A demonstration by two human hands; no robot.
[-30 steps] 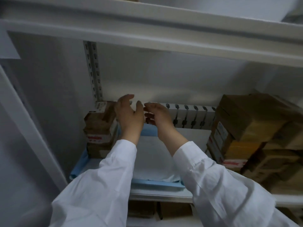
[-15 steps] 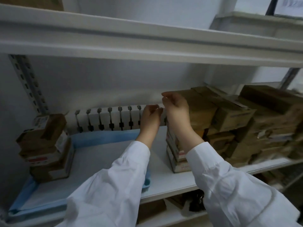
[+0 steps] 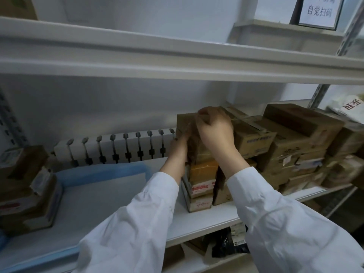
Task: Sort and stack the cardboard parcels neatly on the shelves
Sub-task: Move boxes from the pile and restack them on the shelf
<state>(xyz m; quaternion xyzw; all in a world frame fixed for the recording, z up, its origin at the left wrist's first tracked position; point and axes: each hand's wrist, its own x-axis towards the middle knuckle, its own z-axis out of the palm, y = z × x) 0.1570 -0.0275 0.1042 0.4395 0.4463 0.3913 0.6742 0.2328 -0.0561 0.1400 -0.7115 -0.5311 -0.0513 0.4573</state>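
From the head camera, you are facing a white metal shelf (image 3: 197, 217), with both arms in white sleeves (image 3: 137, 223) reaching forward. Your right hand (image 3: 215, 131) lies over the top front edge of a brown cardboard parcel (image 3: 187, 123), fingers curled down on it, so that grip is clamped on the parcel. Your left hand (image 3: 178, 148) is pressed against the parcel's left side, mostly hidden behind it; you cannot tell from here whether those fingers are closed around it or only flat against it. The parcel sits on top of a stack of parcels (image 3: 201, 184) directly below your hands, which stands on the shelf. To the right of your right hand, more brown parcels (image 3: 291, 138) are piled along the shelf, touching one another. Far to the left of your left hand stands a separate small stack of parcels (image 3: 27, 186), well apart from the others. Between that stack and your hands, a pale blue sheet (image 3: 102, 170) lies flat on the shelf. Behind your left hand, a white slotted rail (image 3: 118, 148) runs along the back wall. Above your hands is the upper shelf (image 3: 177, 62), and a paper notice (image 3: 319, 10) hangs at the top right.
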